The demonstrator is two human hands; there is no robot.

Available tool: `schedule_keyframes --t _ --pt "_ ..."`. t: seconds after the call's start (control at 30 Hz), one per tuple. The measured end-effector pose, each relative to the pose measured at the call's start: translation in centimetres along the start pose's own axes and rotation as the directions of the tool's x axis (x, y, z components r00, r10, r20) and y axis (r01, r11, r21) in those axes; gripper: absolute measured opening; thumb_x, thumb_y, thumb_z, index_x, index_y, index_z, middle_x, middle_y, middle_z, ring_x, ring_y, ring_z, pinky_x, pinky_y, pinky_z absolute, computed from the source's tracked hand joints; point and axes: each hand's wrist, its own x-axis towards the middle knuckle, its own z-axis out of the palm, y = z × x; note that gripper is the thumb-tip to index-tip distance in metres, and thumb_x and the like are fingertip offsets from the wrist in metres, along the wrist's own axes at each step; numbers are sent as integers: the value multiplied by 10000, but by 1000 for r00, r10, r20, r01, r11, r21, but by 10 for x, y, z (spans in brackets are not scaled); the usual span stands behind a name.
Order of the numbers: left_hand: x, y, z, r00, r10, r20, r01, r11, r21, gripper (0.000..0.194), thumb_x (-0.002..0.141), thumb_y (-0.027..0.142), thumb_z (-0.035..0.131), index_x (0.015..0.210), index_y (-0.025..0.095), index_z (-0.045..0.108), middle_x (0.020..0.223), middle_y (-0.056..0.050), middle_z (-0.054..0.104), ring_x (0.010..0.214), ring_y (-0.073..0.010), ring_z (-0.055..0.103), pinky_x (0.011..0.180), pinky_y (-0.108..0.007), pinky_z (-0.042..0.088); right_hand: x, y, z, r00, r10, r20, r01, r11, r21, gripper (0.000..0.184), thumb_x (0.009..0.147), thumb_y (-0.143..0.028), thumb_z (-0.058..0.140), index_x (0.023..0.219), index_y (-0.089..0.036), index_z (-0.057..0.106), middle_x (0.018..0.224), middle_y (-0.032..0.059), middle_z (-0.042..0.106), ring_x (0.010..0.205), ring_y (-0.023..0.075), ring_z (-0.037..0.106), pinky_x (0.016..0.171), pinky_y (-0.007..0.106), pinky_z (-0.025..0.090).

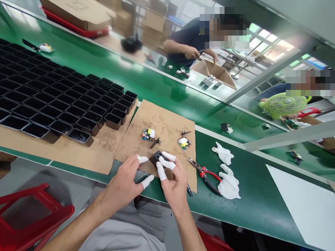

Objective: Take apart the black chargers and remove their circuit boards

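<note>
My right hand (173,179), with white finger cots on its fingers, grips a small black plastic case (154,159) over the front of the cardboard sheet. My left hand (127,176), also wearing finger cots, is just left of the case with thumb and fingers apart and nothing between them. Beyond the case lies a small circuit board (148,134) with a black bracket-like part (156,143) beside it. Another circuit board (184,143) sits to the right. Red-and-black pliers (205,173) rest by the right edge of the cardboard.
Rows of open black cases (66,104) fill the left of the bench. White cloth-like pieces (229,183) lie right of the pliers, and a white sheet (303,205) farther right. Across the green conveyor (167,87), a person handles a cardboard box (220,73). A red stool (34,212) stands lower left.
</note>
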Motion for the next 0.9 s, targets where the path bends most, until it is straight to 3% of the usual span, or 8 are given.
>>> schedule_keyframes --t 0.3,0.5,0.67,0.9 --pt "-2 -1 1 1000 11 4 -11 1000 6 361 944 160 779 1285 207 670 1069 -53 715 964 -266 739 869 -390 647 -8 1 -3 999 -48 5 48 999 1 466 1064 -83 757 1451 -339 804 1306 105 842 1177 268 856 989 397 726" --pt "0 -1 -1 1000 9 -7 -9 1000 4 380 945 145 780 1302 204 665 1121 -74 755 1079 -297 769 949 -416 663 -10 -5 2 999 4 38 -2 999 -52 372 1073 -94 757 1374 -303 821 1169 87 828 1057 249 855 904 374 734" --pt "0 1 0 999 39 -13 -39 999 -4 365 949 141 798 1281 197 655 1114 -72 750 1064 -291 769 930 -409 664 -19 0 5 999 -37 18 38 993 -115 472 1085 -75 727 1489 -315 774 1382 148 786 1285 296 823 1050 450 730" --pt "0 1 -1 999 32 -11 -32 999 -13 330 960 149 787 1264 204 670 1068 -55 725 990 -278 750 881 -398 651 -25 6 1 990 -115 82 127 978 -165 652 1074 -9 673 1653 -308 669 1320 155 839 1303 318 839 1057 438 738"
